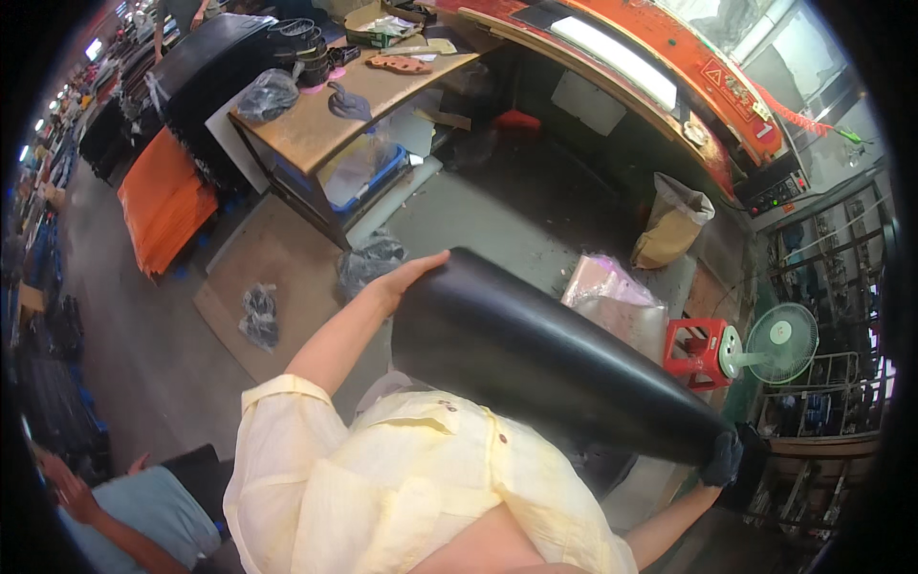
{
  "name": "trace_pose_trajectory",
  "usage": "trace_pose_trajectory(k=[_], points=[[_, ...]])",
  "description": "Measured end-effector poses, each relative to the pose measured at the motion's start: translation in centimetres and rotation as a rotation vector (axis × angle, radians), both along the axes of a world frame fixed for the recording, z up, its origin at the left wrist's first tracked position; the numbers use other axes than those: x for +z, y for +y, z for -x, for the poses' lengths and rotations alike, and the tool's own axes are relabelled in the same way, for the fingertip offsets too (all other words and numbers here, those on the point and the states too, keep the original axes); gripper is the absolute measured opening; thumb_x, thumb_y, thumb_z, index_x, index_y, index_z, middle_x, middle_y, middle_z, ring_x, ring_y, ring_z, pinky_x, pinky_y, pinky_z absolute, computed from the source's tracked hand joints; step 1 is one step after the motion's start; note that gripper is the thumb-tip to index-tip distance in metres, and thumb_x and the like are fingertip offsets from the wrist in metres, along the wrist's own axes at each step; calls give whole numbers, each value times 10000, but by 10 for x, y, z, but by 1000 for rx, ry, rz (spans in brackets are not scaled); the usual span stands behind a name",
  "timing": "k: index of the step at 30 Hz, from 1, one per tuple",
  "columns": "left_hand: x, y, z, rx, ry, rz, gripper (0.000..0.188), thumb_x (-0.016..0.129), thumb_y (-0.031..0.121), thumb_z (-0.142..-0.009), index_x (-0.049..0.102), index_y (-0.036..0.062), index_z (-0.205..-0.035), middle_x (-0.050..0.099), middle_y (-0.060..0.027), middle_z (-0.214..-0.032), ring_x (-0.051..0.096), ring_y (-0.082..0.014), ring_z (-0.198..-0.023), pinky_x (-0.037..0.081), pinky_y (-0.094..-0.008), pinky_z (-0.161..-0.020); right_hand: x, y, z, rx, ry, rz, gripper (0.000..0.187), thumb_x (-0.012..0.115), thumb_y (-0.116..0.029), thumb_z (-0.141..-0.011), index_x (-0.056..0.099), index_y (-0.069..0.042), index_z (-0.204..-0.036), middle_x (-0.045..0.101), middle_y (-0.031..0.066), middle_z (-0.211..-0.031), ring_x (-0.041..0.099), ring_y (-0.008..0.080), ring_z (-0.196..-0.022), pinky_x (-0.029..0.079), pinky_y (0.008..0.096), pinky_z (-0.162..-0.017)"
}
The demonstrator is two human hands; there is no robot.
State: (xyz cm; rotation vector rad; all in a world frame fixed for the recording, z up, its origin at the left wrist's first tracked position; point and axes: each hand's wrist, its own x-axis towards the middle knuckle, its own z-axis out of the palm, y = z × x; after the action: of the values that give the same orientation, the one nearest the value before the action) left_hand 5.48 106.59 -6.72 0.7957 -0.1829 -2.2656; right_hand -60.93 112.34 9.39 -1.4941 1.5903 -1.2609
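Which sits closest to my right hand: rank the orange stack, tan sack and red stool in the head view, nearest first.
From the right hand:
1. Red stool: just beyond it, right side.
2. Tan sack: farther ahead, right of centre.
3. Orange stack: across on the far left.

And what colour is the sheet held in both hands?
The sheet is black; the head view shows it.

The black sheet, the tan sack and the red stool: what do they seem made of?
Black sheet: perhaps synthetic leather or rubber; smooth, softly shiny, bending in a broad curve.
Tan sack: paper or woven plastic, unclear which; dull and creased.
Red stool: likely moulded plastic, evenly coloured.
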Motion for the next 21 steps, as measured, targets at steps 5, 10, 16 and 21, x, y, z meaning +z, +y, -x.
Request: trace_pose_trajectory(k=[5, 10, 16, 21], points=[[43, -116, -24, -9, -291, 268, 357, 563, 340, -941, 589, 55, -1155, 651, -63, -1057, 621, -157, -971, 515, -314, -836, 6, -25, -60, -76, 532, 32, 303, 554, -204, -939, 621, 21, -1129, 627, 74, -1050, 565, 182, -982, 448, 341, -862], [69, -257, -50, 148, -326, 411, 360, 569, 297, -935, 578, 46, -1193, 650, -77, -1080, 618, -172, -995, 499, -322, -873, 0, -169, -107, -137, 904, 259, 309, 532, -212, -959, 623, 20, -1142, 631, 91, -1080, 574, 201, -1015, 449, 359, -900], [161, -481, -83, 459, -459, 663, 378, 630, 279, -892, 579, 55, -1193, 637, -64, -1104, 615, -176, -994, 487, -314, -878, 24, -464, -115, -188, -542, 197, 413, 610, -300, -913, 583, 13, -1181, 638, 101, -1059, 608, 225, -963, 473, 346, -879], [230, -587, -141, 760, -316, 1003, 393, 619, 262, -896, 568, 50, -1223, 623, -72, -1122, 583, -191, -1065, 451, -337, -949, 85, -600, -97, 185, -587, 429, 447, 582, -279, -922, 532, -7, -1273, 591, 110, -1237, 552, 251, -1145, 422, 395, -996]])
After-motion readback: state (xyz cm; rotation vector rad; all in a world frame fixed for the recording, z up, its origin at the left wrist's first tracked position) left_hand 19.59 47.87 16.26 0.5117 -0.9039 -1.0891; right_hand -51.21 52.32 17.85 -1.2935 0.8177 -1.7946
